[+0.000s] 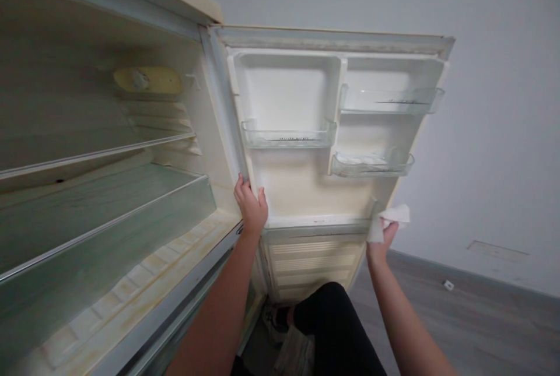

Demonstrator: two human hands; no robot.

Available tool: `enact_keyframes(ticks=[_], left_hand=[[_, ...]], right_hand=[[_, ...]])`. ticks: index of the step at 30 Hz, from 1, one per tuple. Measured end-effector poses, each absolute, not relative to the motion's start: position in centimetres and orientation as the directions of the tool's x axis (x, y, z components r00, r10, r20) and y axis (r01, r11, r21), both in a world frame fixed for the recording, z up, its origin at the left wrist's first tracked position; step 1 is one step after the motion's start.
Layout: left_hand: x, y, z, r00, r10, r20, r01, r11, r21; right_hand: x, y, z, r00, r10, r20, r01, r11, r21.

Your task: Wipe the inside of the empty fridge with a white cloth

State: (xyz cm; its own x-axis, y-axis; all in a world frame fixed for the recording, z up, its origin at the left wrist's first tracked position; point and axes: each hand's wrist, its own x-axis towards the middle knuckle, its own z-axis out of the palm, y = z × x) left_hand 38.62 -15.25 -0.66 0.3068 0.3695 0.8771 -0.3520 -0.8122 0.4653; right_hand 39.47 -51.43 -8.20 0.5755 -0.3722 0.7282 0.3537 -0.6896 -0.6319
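Note:
My left hand [252,206] rests on the hinge side of the open fridge door [289,183], its thumb held apart from the fingers. The fingertips reach the pale door seal [227,102]. In my right hand [384,239] is a white cloth [396,214], thin and crumpled, possibly a paper wipe. It is at the lower outer corner of the door's inner side. Clear door shelves [286,141] hang above both hands. A white crumpled item [361,159] lies in the lower right door shelf [371,171].
On the left stands the fridge interior with a glass shelf [100,153], a clear drawer [131,236] and yellowed walls. Below, a second door [312,262] is open near my knee [332,300]. A small white object [448,285] lies on the grey floor [494,329] by the wall.

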Motion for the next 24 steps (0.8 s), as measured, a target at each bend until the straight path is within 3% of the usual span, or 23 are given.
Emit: enact_keyframes(ticks=[3, 6, 8, 11, 15, 19, 24], left_hand=[[38.5, -15.3, -0.7, 0.309, 0.365, 0.878, -0.347, -0.816, 0.461], [38.4, -15.3, -0.6, 0.314, 0.367, 0.876, -0.342, -0.817, 0.465], [38.3, -15.4, -0.6, 0.32, 0.369, 0.872, -0.336, -0.817, 0.469], [38.3, -15.5, -0.7, 0.329, 0.37, 0.869, -0.333, -0.816, 0.473], [38.2, -15.4, -0.7, 0.326, 0.363, 0.873, -0.336, -0.818, 0.466], [38.2, -15.3, -0.6, 0.323, 0.349, 0.88, -0.337, -0.826, 0.451], [38.0, -15.4, -0.5, 0.335, 0.359, 0.871, -0.345, -0.814, 0.468]], right_hand=[[38.7, -48.9, -10.5, 0.456, -0.636, 0.623, 0.295, -0.552, -0.779], [37.2, -46.7, -12.5, 0.485, -0.624, 0.612, 0.311, -0.531, -0.788], [36.2, -45.3, -13.2, 0.533, -0.468, 0.705, 0.363, -0.626, -0.69], [34.8, -42.4, -12.7, 0.529, -0.071, 0.846, 0.525, -0.755, -0.392], [33.2, -37.7, -9.7, 0.444, 0.344, 0.827, 0.66, -0.75, -0.042], [33.1, -34.9, -6.3, 0.372, 0.623, 0.688, 0.79, -0.601, 0.118], [35.5, -35.1, -2.5, 0.236, 0.825, 0.514, 0.902, -0.382, 0.2]])
